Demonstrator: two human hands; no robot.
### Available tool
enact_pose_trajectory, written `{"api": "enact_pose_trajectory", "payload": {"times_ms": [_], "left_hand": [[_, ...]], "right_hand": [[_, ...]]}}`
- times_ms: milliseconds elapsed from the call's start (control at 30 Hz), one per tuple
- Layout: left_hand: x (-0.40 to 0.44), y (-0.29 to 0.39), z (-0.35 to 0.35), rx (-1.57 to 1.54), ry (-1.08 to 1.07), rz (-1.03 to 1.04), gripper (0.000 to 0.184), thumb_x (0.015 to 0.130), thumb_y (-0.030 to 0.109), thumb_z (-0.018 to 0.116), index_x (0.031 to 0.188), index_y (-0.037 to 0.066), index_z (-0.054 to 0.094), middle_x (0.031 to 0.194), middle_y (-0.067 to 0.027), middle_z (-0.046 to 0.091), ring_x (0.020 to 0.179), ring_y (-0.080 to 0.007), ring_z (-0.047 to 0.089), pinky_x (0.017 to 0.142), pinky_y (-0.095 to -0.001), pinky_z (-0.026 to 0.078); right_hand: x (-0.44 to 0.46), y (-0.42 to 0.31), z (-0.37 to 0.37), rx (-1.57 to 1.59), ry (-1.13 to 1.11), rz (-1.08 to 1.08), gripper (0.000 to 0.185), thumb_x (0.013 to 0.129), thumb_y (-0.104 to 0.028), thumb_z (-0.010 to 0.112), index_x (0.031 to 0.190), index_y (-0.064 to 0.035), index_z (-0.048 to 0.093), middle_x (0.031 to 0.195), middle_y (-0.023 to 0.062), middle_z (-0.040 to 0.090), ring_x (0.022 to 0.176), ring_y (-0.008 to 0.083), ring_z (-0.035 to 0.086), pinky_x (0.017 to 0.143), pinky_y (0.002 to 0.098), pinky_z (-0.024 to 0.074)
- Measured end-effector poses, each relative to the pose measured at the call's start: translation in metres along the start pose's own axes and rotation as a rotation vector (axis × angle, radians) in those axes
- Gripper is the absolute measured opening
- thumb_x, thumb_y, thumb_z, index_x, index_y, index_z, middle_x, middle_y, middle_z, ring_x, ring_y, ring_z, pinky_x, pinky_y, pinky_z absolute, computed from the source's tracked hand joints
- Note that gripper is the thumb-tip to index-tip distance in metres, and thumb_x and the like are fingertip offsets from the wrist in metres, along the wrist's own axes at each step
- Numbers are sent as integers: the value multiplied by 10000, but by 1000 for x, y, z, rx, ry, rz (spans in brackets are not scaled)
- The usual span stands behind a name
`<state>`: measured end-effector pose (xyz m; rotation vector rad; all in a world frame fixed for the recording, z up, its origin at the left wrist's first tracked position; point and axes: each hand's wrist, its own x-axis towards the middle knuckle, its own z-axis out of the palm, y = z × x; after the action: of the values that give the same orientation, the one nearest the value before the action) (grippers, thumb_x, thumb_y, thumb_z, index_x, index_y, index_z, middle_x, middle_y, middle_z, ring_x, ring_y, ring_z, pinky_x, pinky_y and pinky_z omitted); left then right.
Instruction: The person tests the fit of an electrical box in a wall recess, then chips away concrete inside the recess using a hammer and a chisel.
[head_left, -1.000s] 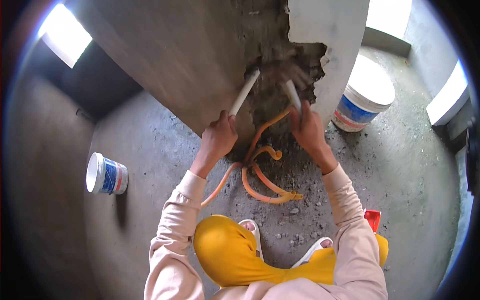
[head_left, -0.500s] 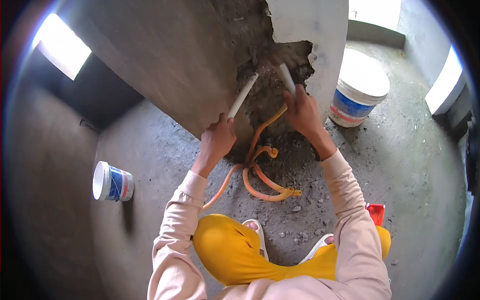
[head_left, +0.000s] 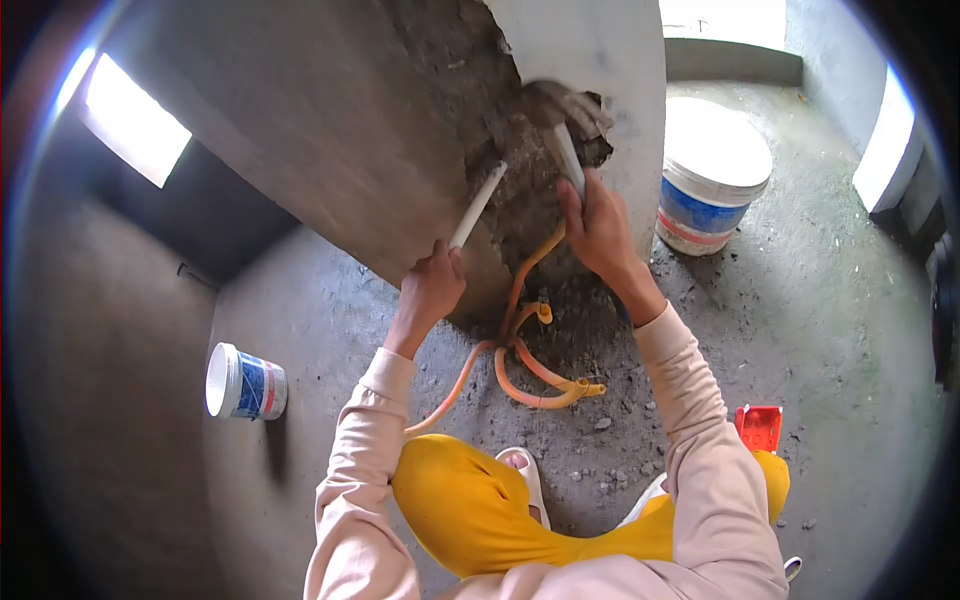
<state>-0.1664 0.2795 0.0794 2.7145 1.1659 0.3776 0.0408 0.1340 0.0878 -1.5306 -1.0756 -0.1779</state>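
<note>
While holding the motion-blurred hammer [head_left: 568,157] over the cavity [head_left: 524,192] in the right hand's [head_left: 606,232] clamped grip, angled the rod [head_left: 478,206] toward the cavity, clamped in the left hand [head_left: 432,286].

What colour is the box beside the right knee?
The box is red, clearest in the head view.

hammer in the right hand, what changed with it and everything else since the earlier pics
The hammer and right hand moved forward, away from the body. Nothing was taken hold of or let go: the left hand still grips the white rod. The view shifted slightly; the small bucket, large bucket and orange pipes stayed put.
</note>
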Motion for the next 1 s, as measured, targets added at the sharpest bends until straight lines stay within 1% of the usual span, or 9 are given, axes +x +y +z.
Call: {"api": "enact_pose_trajectory", "payload": {"times_ms": [167,233,267,367,467,667,900,967,1000], "left_hand": [[-1,6,-4,26,-15,-38,284,986,301,416,1057,40,503,829,-265,653,803,-474,630,726,-560,500],[-1,-8,11,41,26,6,296,987,304,413,1066,35,505,834,-267,653,808,-473,631,731,-556,502],[4,-3,2,60,77,54,308,988,308,409,1074,30,507,838,-270,653,814,-473,632,736,-553,503],[-1,7,-8,41,-16,3,326,989,316,403,1074,21,511,853,-282,650,829,-470,634,751,-549,505],[2,-1,0,55,31,24,324,988,318,399,1071,27,515,875,-281,650,843,-463,637,760,-553,503],[2,-1,0,46,45,50,317,994,323,389,1063,41,518,901,-274,655,847,-475,634,755,-559,503],[3,-3,2,28,7,2,332,992,337,381,1058,43,521,910,-299,647,873,-483,631,776,-571,497],[3,4,-3,25,-24,-39,334,993,334,381,1055,38,522,907,-302,646,875,-487,629,775,-573,496],[1,2,2,19,-21,-32,334,993,334,381,1055,38,522,907,-302,646,875,-487,629,775,-573,496]], "right_hand": [[-6,23,33,-6,74,-60,308,953,-277,541,894,23,502,660,272,597,658,492,590,586,553,450],[-9,46,42,-276,-265,191,357,956,-327,517,942,30,518,739,269,634,723,489,617,654,549,492],[-1,41,37,-264,-313,285,401,952,-362,504,973,38,523,809,273,651,789,491,628,715,553,506],[-6,23,29,-156,-191,301,390,949,-349,511,977,40,520,817,280,648,807,490,626,714,556,501],[-5,-2,13,-61,-135,164,386,951,-352,512,1001,30,521,837,286,646,822,494,620,714,560,497],[-8,64,52,-241,-246,221,351,953,-333,524,933,17,509,779,284,629,755,506,599,671,569,479],[-7,-1,24,13,-29,115,358,936,-335,534,970,21,536,800,295,635,781,505,608,700,566,491],[-10,38,51,-109,-31,51,301,957,-268,529,909,30,523,680,282,602,694,494,594,616,556,467],[-11,44,49,-253,-173,86,287,951,-257,545,906,26,530,676,273,605,693,489,599,610,544,476]]}}
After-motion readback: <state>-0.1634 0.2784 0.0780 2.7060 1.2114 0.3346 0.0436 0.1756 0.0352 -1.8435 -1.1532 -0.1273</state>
